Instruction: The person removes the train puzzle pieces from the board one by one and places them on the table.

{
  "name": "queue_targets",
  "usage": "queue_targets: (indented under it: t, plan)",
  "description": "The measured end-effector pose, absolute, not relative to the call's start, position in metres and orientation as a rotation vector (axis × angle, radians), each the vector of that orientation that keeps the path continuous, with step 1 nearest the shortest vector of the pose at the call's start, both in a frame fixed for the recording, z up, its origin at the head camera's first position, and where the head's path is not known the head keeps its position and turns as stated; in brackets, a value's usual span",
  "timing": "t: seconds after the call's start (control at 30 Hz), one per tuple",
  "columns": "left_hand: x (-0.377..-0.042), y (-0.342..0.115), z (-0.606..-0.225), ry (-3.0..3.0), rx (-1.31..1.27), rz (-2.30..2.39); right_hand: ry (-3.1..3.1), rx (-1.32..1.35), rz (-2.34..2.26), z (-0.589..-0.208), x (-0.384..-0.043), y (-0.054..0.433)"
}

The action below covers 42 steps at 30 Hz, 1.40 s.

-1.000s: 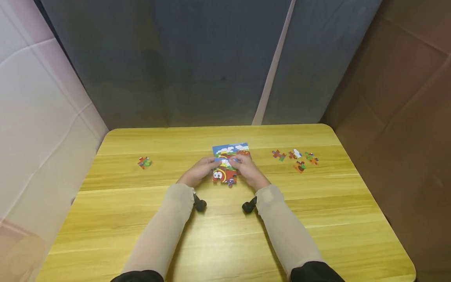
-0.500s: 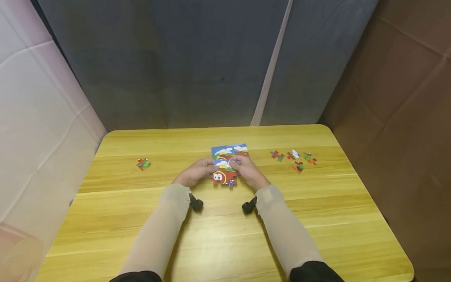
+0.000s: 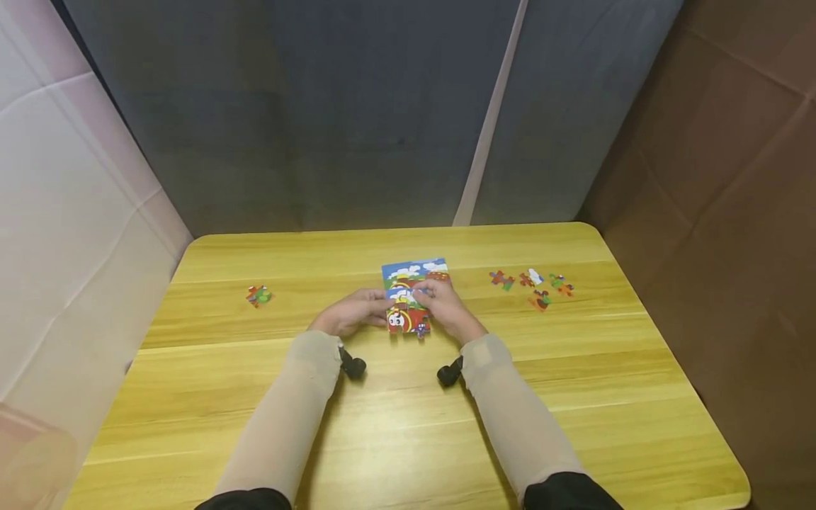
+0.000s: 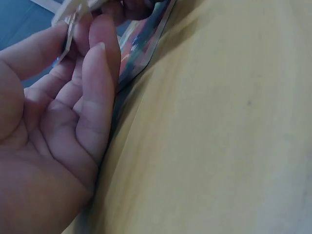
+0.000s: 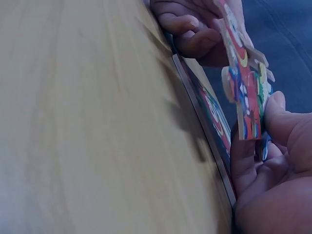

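Note:
A joined section of jigsaw puzzle (image 3: 400, 323), with a red face and big white eyes, is held up between both hands. My left hand (image 3: 357, 312) pinches its left edge between thumb and fingers. From the other side, my right hand (image 3: 446, 306) grips the section, thumb on the printed face and fingers behind, as the right wrist view shows. The held pieces (image 5: 246, 92) stand tilted there, with uneven tabs jutting out. Under them on the table lies a picture board (image 3: 408, 270) with blue sky and clouds; the hands and section cover its lower part.
One loose puzzle piece (image 3: 258, 296) lies far left on the wooden table (image 3: 408, 439). Several others lie to the right, among them a red-and-green piece (image 3: 502, 280) and an orange one (image 3: 540, 301). A dark curtain (image 3: 287, 127) hangs behind the table.
The left hand has shifted slightly left, its thumb moving toward the section's edge. The held section has moved a little right and tilted slightly. The loose pieces stay put.

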<state>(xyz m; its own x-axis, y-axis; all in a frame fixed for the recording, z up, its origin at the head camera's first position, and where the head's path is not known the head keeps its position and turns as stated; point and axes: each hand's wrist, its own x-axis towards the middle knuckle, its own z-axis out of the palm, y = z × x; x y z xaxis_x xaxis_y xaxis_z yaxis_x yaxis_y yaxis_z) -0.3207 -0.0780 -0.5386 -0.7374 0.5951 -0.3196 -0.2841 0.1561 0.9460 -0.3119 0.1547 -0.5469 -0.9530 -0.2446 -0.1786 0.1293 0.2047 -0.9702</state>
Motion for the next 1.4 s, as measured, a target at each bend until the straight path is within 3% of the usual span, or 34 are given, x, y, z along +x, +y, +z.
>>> queue_targets:
  t: [0.73,1.4]
  plan:
    - [-0.314,-0.082,-0.533,1.744,0.088,1.820,2.131,-0.102,-1.896,-0.548,-0.311,0.159]
    - [-0.308,-0.121,-0.528,1.865,-0.076,1.847,2.075,0.017,-2.007,-0.545,-0.312,0.158]
